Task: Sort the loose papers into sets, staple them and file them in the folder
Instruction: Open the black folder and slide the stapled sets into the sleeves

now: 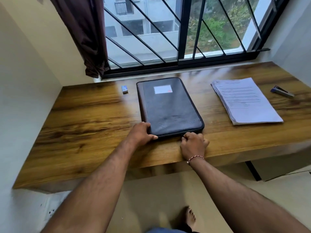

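Where the desk (84, 121) runs under the window, the folder (170, 106) lies flat in the middle, closed, its long side pointing away from the person and its near short edge close to the desk's front edge. It is dark, with a zip band around the rim and a pale label (162, 89) on the far half of the cover. The left hand (142, 132) grips the near left corner: the thumb lies along the near edge and the fingers curl around the left side, pressed onto the folder. The right hand (193, 145) sits at the near edge toward the right corner, fingers bunched together and pinching at the zip band; whether a zip pull is between them is too small to tell. A thread band (195, 158) circles the right wrist.

To the right of the folder, well apart, a stack of papers (247, 101) lies flat with printed text on the top sheet, its edges a little fanned. Further right, near the papers but not touching, a stapler (281, 92) lies on the wood. To the left of the folder, near its far left corner, a small box (124, 89) rests on the desk.

Behind the desk the window (185, 31) has dark slanted bars, and a brown curtain (84, 36) hangs at its left side. A bare foot (189, 217) shows on the floor below the desk
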